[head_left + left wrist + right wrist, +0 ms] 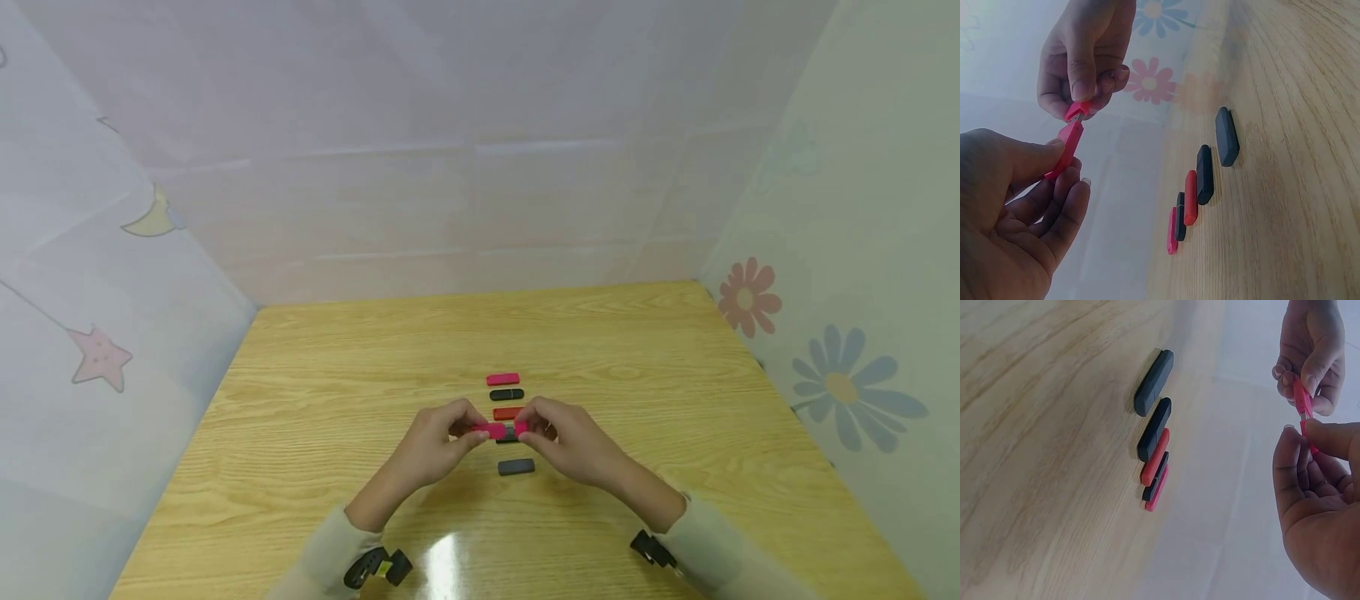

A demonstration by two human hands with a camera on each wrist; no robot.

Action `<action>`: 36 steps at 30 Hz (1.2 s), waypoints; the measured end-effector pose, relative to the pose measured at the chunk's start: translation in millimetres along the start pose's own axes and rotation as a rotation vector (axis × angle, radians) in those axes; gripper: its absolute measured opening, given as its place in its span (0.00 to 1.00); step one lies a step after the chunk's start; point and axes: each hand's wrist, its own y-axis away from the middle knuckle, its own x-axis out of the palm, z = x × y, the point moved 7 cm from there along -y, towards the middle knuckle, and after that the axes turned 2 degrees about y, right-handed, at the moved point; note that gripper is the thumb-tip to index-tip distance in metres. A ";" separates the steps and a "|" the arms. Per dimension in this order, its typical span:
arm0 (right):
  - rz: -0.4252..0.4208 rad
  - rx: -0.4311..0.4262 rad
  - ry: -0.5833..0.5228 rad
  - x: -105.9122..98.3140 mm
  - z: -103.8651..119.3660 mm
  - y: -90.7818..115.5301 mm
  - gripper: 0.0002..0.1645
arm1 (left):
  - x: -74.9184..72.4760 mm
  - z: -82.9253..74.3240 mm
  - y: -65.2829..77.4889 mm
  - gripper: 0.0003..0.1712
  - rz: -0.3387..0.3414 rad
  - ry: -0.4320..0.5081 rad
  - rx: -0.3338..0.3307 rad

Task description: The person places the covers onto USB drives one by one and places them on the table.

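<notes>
A pink USB stick [492,430] is held above the table between both hands. My left hand [429,443] pinches its body between thumb and fingers. The pink cap [1077,110] is pinched by my right hand [576,442]. Between body and cap a short stretch of the metal plug [1080,117] shows in the left wrist view. Beneath the hands, in the head view, a black USB stick [507,437] is partly covered by the raised pink one. A dark grey stick [516,467] lies nearer the person.
Farther back in the same row lie a red stick [507,413], a slim black stick [507,394] and another pink stick [502,379]. They rest on a wood-grain table [337,367], which pale printed sheets [465,200] enclose at the back and sides.
</notes>
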 end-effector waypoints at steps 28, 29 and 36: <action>-0.006 -0.019 0.010 1.2 2.8 7.0 0.08 | 8.9 -6.1 -0.4 0.03 0.029 0.044 -0.004; -0.004 -0.017 0.009 1.4 2.7 7.1 0.08 | 9.5 -6.6 -0.7 0.03 0.031 0.044 -0.001; -0.003 -0.025 0.007 3.9 0.4 8.8 0.07 | 13.0 -10.4 -1.9 0.02 0.040 0.037 0.010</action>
